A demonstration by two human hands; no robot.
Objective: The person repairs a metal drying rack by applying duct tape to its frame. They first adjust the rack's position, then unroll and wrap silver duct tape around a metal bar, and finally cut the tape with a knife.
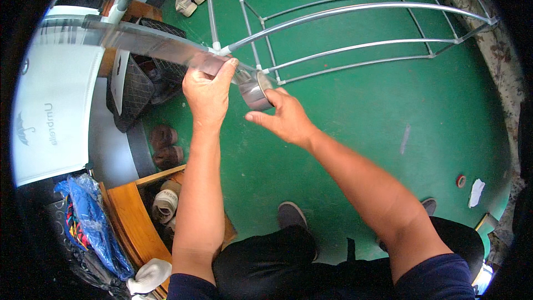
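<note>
the right hand [288,119] is holding a tape roll [254,98], its fingers bearing on the near side and its thumb reaching out below. the left hand [208,100] is pinching a clear strip [152,45] between thumb and fingers, just left of the roll. the strip is running from this grip toward the upper left, its far end blurring. both hands are working in front of the near corner of a metal tube frame [355,7], just below a white connector [224,51].

edges: the frame's tubes are extending away from this corner toward the upper right, bounding the space beyond the hands. a stained grey border [478,44] is limiting the floor at the right. open room: the green floor [344,133] is spreading between the forearms and out past the right arm. near its right side, a small reddish roll [461,181] and a white scrap [476,193] are lying.

obstructions: an upright tube is rising beside the left hand. at the left, a white panel [58,105] is hanging close to the strip, and a dark quilted item [136,89] is sitting behind it. lower down, brown shoes [166,155], a wooden cabinet [132,211] and a blue plastic bag [91,222] are crowding the left forearm's side.
</note>
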